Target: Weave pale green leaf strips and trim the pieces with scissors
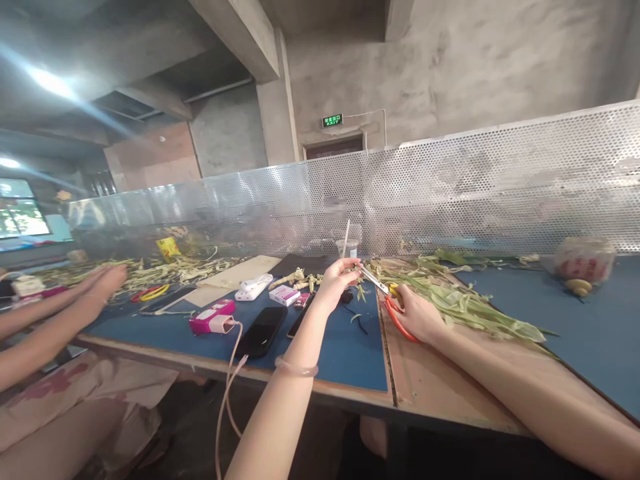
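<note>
My right hand (417,313) is closed on the handles of orange-handled scissors (395,320), whose metal blades point up and left. The blade tips meet the fingers of my left hand (337,283), which are pinched together; what they hold, if anything, is too small to make out. A bracelet circles my left wrist. Beside and beyond my right hand lie long pale green leaves and stalks (465,303) on the brown board. Knobbly pale root-like pieces (295,279) rest on the blue table behind my left hand.
A black phone (263,331), a pink power bank (215,318) with a cable, a small white-and-pink box (285,295) and a plastic cup (349,249) with a straw stand nearby. Another person's hands (107,280) are at left. A perforated metal screen (450,200) runs behind; a clear jar (585,259) is right.
</note>
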Available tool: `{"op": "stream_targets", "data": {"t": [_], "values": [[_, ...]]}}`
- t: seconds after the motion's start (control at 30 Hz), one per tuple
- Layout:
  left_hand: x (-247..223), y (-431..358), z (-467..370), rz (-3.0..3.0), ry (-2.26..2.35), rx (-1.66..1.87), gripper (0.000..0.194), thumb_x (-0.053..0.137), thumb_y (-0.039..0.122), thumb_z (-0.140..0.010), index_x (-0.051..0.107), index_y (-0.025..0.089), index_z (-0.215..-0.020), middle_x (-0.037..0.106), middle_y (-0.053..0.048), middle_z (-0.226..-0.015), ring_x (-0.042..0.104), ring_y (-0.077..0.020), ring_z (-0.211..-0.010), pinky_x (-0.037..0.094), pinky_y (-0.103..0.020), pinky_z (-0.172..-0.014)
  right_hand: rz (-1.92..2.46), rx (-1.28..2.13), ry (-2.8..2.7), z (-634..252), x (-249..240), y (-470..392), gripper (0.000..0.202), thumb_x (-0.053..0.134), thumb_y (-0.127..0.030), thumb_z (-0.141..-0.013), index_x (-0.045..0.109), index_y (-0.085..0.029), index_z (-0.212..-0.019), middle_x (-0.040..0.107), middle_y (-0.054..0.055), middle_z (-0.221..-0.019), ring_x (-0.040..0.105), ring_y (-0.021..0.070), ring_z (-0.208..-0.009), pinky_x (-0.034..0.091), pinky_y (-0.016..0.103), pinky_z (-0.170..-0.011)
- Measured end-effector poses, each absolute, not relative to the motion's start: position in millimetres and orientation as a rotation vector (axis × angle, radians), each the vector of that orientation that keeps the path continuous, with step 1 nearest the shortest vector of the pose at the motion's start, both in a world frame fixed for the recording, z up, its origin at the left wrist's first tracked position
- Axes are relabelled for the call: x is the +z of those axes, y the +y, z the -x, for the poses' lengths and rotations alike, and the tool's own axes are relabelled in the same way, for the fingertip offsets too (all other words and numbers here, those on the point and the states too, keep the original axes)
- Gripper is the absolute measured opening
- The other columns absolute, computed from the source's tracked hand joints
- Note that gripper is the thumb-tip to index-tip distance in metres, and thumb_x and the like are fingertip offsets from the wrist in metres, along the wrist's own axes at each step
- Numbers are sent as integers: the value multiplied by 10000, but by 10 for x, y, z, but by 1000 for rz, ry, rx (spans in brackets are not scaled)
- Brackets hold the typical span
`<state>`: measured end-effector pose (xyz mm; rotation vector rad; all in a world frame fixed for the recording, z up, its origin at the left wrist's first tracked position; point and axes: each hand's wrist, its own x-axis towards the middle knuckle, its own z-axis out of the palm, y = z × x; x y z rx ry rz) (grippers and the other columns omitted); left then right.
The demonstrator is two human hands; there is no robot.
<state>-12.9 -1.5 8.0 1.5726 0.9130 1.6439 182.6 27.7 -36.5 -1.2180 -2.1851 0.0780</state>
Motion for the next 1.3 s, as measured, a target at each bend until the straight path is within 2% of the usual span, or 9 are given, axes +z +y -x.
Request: {"op": "stream_targets", "data": {"t": [0.8, 0.97, 1.3], "values": [[80, 11, 116, -1515, 1051, 1619, 289, 637, 258, -672, 602, 173, -946, 606, -87, -1009, 589, -139, -793, 437, -229, -632, 1212, 132, -2039, -1796, -327, 264, 377, 352, -583, -772, 433, -228, -867, 603, 25, -734, 561, 193, -655, 306, 235, -494], [85, 15, 122, -1474, 1091, 1633, 288, 642, 249, -663, 617, 160, -935, 621, -92, -966, 590, -147, -792, 440, -233, -631, 1242, 150, -1997, -1821, -336, 318, 304, 403, -531, -764, 430, -237, -834, 600, 16, -711, 554, 185, -624, 303, 230, -479], [74, -4, 116, -1518, 1127, 1593, 292, 652, 269, -659, 628, 166, -931, 635, -87, -926, 594, -158, -804, 445, -250, -646, 1277, 181, -1978, -1824, -329, 371, 355, 350, -581, -773, 407, -231, -770, 590, 25, -683, 542, 184, -600, 305, 238, -490]]}}
